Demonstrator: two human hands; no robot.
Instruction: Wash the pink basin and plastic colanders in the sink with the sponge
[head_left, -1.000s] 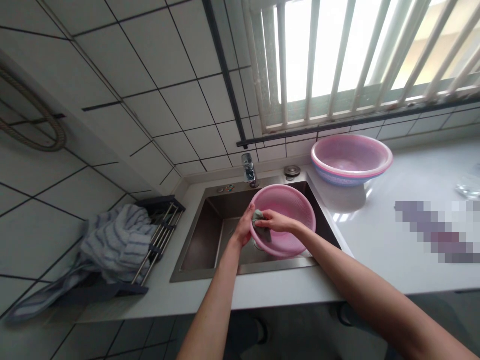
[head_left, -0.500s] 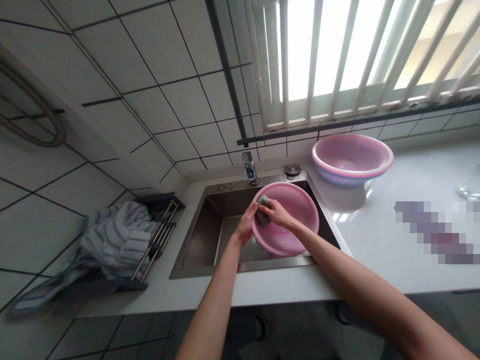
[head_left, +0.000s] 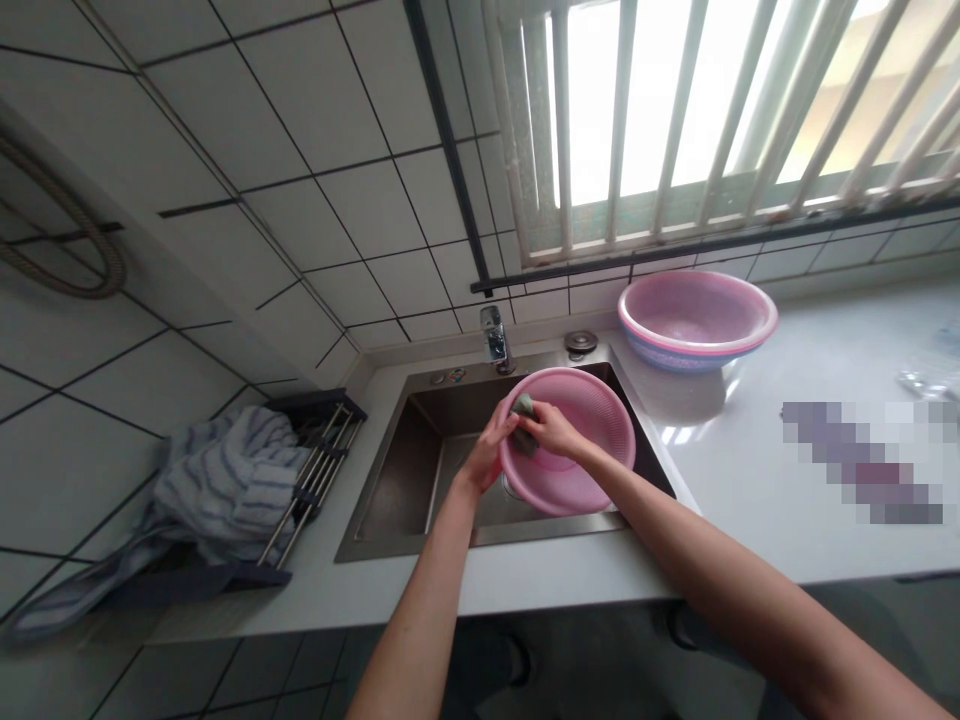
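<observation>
A pink plastic colander (head_left: pixel 600 430) rests tilted over the right side of the steel sink (head_left: pixel 397 470). My left hand (head_left: pixel 486 450) grips its left rim, fingers closed round the edge. Against the inner wall on that same side, my right hand (head_left: pixel 553 430) presses a grey-green cloth (head_left: pixel 525 440), closed on it. The two hands are close together at the rim, and part of the cloth is hidden under my right fingers.
Behind the sink stands a chrome faucet (head_left: pixel 493 335), with a drain plug (head_left: pixel 580 342) beside it. Nested pink and blue basins (head_left: pixel 697 320) sit on the right counter. At left, a striped towel (head_left: pixel 232 480) lies over a metal-barred rack (head_left: pixel 319 485).
My hands stay at the colander's left rim, with only a slight shift of the fingers and cloth. The whole view has moved a little.
</observation>
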